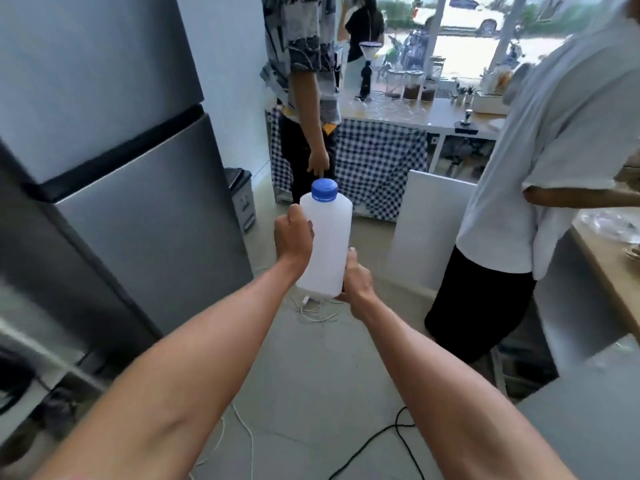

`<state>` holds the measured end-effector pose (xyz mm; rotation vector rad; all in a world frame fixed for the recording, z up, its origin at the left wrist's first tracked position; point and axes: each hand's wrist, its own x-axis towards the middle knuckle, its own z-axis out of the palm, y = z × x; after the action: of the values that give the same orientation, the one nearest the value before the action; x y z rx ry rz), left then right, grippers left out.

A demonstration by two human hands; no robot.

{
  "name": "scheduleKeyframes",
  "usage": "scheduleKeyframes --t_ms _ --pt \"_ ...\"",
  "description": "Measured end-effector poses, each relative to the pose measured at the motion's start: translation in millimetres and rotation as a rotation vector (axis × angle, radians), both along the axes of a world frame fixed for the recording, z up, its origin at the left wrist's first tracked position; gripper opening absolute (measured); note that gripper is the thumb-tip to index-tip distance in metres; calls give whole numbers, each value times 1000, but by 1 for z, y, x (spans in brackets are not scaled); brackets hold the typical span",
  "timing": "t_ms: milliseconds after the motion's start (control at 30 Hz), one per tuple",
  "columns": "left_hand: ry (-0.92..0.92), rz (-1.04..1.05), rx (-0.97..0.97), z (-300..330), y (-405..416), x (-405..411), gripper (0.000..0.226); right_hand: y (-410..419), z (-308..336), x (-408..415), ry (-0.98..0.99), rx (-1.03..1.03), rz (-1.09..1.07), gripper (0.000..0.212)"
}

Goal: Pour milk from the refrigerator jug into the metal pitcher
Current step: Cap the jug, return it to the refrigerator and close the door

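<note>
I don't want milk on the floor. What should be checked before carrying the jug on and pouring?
1. Grip: left hand on the side of the jug, right hand at its base: ok.
2. Blue cap on: ok for carrying, not ok for pouring.
3. Jug upright: slightly tilted, ok.
4. Metal pitcher in sight: not ok, none visible.
5. Path: two people stand ahead, cables on the floor: not ok.
6. Milk level: cannot tell.
</note>
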<state>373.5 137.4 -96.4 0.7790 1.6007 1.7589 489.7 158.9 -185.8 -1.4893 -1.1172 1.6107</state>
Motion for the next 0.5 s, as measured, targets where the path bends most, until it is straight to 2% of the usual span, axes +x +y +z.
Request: scheduleKeyframes --t_ms 200,267,500 --pt "3 241 -18 6 -22 -89 61 -2 13 -96 -8 -18 226 59" --pt "18 315 -19 6 -30 -112 58 -2 15 -124 -7 -11 302 56" --pt "38 560 -24 8 -44 -184 43 16 11 -215 -45 19 590 68"
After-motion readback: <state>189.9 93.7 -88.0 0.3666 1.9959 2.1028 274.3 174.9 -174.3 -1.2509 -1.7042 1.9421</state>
